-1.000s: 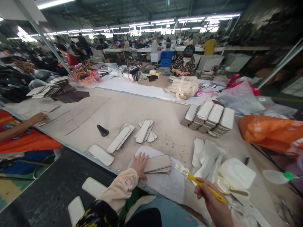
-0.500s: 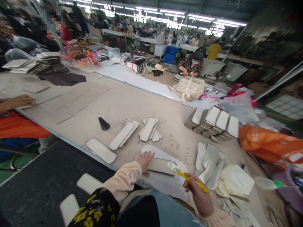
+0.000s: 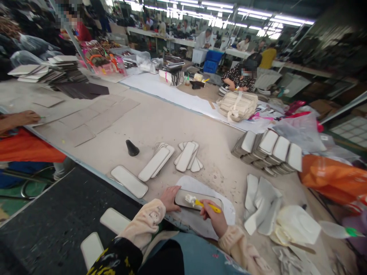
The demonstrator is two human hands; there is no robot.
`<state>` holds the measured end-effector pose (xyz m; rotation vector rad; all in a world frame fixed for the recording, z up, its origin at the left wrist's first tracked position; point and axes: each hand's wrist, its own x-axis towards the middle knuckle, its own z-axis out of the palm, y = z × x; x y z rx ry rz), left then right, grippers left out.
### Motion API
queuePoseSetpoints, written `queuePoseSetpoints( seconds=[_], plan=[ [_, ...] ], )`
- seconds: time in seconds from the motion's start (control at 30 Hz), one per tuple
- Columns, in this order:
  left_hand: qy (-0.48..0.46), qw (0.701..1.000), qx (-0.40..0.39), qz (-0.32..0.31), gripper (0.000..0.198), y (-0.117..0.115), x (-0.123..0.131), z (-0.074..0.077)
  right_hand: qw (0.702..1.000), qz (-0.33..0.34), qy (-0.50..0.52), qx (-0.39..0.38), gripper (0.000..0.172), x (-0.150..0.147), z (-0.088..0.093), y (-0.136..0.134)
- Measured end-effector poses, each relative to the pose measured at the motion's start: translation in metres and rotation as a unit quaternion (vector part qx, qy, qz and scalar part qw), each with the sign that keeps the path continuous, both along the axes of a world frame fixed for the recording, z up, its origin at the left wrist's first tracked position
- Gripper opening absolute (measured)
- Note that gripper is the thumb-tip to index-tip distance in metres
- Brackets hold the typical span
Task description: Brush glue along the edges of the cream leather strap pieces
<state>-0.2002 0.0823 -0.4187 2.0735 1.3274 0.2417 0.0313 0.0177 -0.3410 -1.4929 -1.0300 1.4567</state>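
My left hand (image 3: pixel 169 198) presses down on the left end of a flat grey rounded panel (image 3: pixel 183 195), fingers curled over its edge. That panel lies on a white sheet (image 3: pixel 226 208) at the near table edge. My right hand (image 3: pixel 213 218) is closed round a yellow-handled brush (image 3: pixel 205 205). The brush's white bristles (image 3: pixel 189 199) touch the panel's top face near its left end.
White rounded panels (image 3: pixel 156 164) lie fanned beyond my hands, one more (image 3: pixel 129 181) at the left. A black cone (image 3: pixel 132 148) stands nearby. Stacked panels (image 3: pixel 269 149), white cut pieces (image 3: pixel 258 198), a white tray (image 3: pixel 298 225) and an orange bag (image 3: pixel 335 179) sit right. Other people work around the table.
My right hand swung the brush leftward from beside the sheet onto the grey panel. My left hand shifted to grip the panel's left end. The view tilted down slightly.
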Motion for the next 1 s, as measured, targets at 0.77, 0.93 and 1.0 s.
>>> queuePoseSetpoints(
  seconds=[0.77, 0.93, 1.0],
  plan=[
    [-0.009, 0.999, 0.039, 0.027, 0.087, -0.003, 0.000, -0.013, 0.997, -0.052, -0.035, -0.034, 0.036, 0.000, -0.020, 0.025],
    [-0.011, 0.999, 0.046, 0.016, 0.084, -0.002, 0.000, -0.011, 0.989, -0.116, -0.083, -0.036, 0.040, 0.047, -0.016, 0.008],
    [-0.011, 0.999, 0.046, 0.011, 0.082, -0.001, 0.000, -0.010, 0.984, -0.142, -0.100, -0.033, 0.040, 0.065, -0.014, 0.000]
  ],
)
